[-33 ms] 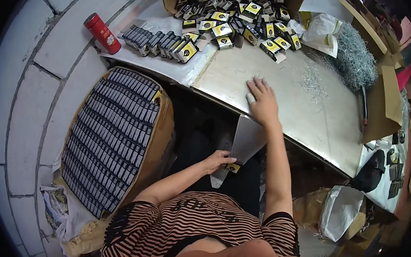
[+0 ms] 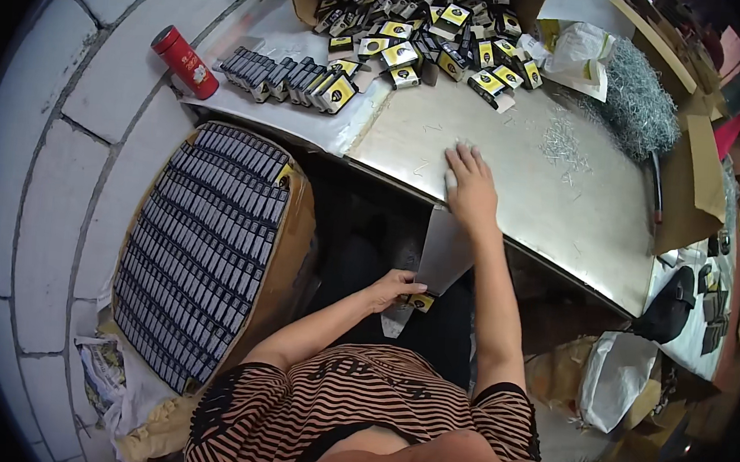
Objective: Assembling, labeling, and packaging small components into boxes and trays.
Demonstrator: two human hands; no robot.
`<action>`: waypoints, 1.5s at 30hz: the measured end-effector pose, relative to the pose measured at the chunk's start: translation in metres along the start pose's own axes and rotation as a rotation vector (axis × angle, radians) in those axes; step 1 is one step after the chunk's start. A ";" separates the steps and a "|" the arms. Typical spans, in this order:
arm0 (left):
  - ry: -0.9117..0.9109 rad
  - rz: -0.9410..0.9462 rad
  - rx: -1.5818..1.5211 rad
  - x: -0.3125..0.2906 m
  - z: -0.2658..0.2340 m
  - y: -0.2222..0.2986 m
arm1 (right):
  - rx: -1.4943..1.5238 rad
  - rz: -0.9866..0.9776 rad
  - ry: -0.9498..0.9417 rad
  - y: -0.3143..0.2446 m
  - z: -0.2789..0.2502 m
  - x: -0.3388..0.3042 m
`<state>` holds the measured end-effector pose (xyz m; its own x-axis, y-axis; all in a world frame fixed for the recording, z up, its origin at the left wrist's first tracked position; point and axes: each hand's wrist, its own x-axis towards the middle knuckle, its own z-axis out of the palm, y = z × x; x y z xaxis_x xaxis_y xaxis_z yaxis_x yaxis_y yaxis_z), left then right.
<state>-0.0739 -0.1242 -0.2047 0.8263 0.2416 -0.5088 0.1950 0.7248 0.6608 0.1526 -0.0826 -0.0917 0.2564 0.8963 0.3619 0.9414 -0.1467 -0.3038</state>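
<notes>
My right hand (image 2: 474, 190) lies palm down near the front edge of the metal tabletop (image 2: 403, 138), fingers stretched out, with nothing visible gripped. A few thin wire pieces lie about its fingertips. Below that edge, a sheet-metal chute (image 2: 447, 250) slopes down toward my lap. At its lower end my left hand (image 2: 396, 289) is closed, thumb on top, around a small yellow-and-black box (image 2: 421, 302). Most of this box is hidden by the fingers and the chute. Under the hand a pointed piece of clear or metallic sheet (image 2: 395, 322) shows; its kind is unclear.
A carton (image 2: 301, 217) packed with rows of small boxes stands at left. On the table are a row of boxes (image 2: 286, 79), a red flask (image 2: 183, 62), a heap of loose boxes (image 2: 401, 55) and a tangle of wire pieces (image 2: 641, 100). A white sack (image 2: 615, 381) sits lower right.
My right hand has slid very slightly toward me on the metal tabletop. The left hand stays at the chute's lower end with the small box.
</notes>
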 end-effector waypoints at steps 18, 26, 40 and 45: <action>-0.062 0.085 0.129 0.001 -0.008 -0.008 | 0.377 0.070 -0.279 -0.069 -0.017 -0.182; -0.038 0.002 0.088 -0.018 -0.027 -0.038 | 0.404 0.333 -0.154 -0.047 -0.057 -0.177; 0.142 0.958 0.467 -0.088 0.056 0.064 | 1.575 0.388 -0.244 -0.076 -0.058 -0.143; 0.233 1.225 1.124 -0.079 0.058 0.085 | 1.699 0.416 -0.196 -0.088 -0.063 -0.122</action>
<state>-0.0925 -0.1188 -0.0764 0.6958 0.4339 0.5723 -0.1203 -0.7152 0.6885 0.0527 -0.2052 -0.0535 0.2502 0.9676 -0.0346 -0.4567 0.0864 -0.8854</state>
